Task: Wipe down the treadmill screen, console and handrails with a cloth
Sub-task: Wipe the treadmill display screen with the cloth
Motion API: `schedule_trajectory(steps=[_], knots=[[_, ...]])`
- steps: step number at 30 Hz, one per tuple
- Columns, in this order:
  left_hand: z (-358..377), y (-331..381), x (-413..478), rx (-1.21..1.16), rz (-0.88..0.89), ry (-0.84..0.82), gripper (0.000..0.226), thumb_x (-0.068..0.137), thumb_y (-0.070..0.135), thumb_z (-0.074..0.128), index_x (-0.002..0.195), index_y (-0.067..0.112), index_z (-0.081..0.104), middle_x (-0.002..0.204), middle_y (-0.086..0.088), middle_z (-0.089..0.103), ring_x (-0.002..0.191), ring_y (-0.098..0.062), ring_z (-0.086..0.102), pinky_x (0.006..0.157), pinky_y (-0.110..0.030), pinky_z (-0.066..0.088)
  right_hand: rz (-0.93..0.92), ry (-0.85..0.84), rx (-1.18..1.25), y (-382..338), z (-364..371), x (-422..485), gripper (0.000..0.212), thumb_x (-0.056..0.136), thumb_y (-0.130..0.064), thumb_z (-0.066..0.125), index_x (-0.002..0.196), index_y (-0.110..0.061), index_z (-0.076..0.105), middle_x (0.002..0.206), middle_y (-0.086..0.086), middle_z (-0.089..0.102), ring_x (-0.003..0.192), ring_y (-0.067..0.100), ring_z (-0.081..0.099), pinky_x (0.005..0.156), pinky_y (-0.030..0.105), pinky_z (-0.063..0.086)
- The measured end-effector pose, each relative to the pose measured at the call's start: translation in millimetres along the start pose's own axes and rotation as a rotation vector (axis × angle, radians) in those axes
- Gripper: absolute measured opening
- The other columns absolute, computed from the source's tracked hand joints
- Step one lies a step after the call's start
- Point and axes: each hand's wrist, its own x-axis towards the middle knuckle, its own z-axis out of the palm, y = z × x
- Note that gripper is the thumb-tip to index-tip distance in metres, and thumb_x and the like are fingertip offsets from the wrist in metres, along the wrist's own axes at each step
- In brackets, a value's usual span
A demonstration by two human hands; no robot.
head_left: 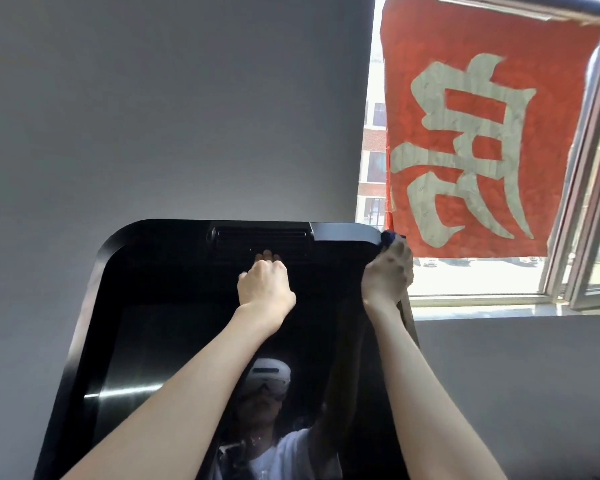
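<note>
Their right hand (388, 271) grips the cloth (390, 236) at the screen (187, 341) top corner. Their left hand (265, 285) curls at the vent (260, 237), grip unclear. Looks early, console and handrails likely left.

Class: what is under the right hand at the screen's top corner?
A dark blue cloth peeks out above the right hand, against the screen corner. The hand covers the rest of it.

It looked like a plain exercise room, home or gym I couldn't tell: a tall black treadmill screen (174, 341) stood against bare grey walls (153, 116), beside a window (568, 237) bearing a red paper (465, 150), brick blocks (373, 140) outside.
</note>
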Motion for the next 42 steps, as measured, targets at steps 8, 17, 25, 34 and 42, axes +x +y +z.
schedule_trajectory(steps=[8,17,25,34,42], knots=[[-4,2,0,-0.01,-0.019,-0.043,0.048,0.086,0.008,0.054,0.134,0.01,0.049,0.136,-0.013,0.048,0.13,-0.025,0.044,0.096,-0.034,0.044,-0.031,-0.067,0.018,-5,-3,8,0.035,0.091,-0.001,0.04,0.124,-0.01,0.049,0.131,0.009,0.049,0.125,0.028,0.04,0.106,0.043,0.029],[-4,3,3,0.001,-0.029,0.0,0.03,0.084,0.007,0.055,0.113,0.011,0.06,0.115,-0.01,0.059,0.109,-0.026,0.057,0.088,-0.034,0.044,-0.345,-0.124,-0.046,-5,5,13,0.04,0.095,-0.007,0.04,0.133,-0.014,0.043,0.14,0.004,0.044,0.134,0.027,0.033,0.109,0.04,0.024],[-1,2,6,0.004,-0.017,-0.024,0.035,0.084,0.009,0.055,0.119,0.01,0.057,0.123,-0.012,0.055,0.114,-0.027,0.055,0.088,-0.034,0.046,-0.193,-0.034,0.02,-12,8,2,0.055,0.087,0.011,0.045,0.138,-0.009,0.043,0.145,0.008,0.041,0.14,0.028,0.025,0.117,0.043,0.012],[-3,-4,7,0.003,-0.01,0.005,0.037,0.083,0.007,0.054,0.118,0.015,0.06,0.114,-0.01,0.059,0.106,-0.028,0.059,0.077,-0.032,0.041,-0.732,-0.287,0.062,6,11,-47,0.078,0.075,0.027,0.048,0.143,-0.007,0.034,0.151,0.004,0.029,0.143,0.026,0.012,0.115,0.048,0.02],[1,-3,4,0.053,0.024,-0.018,0.035,0.083,0.005,0.053,0.116,0.011,0.059,0.115,-0.01,0.058,0.107,-0.027,0.058,0.08,-0.032,0.043,-0.476,-0.208,0.114,-19,11,-42,0.076,0.078,0.028,0.039,0.144,-0.006,0.03,0.153,0.004,0.025,0.144,0.024,0.009,0.116,0.043,0.02]])
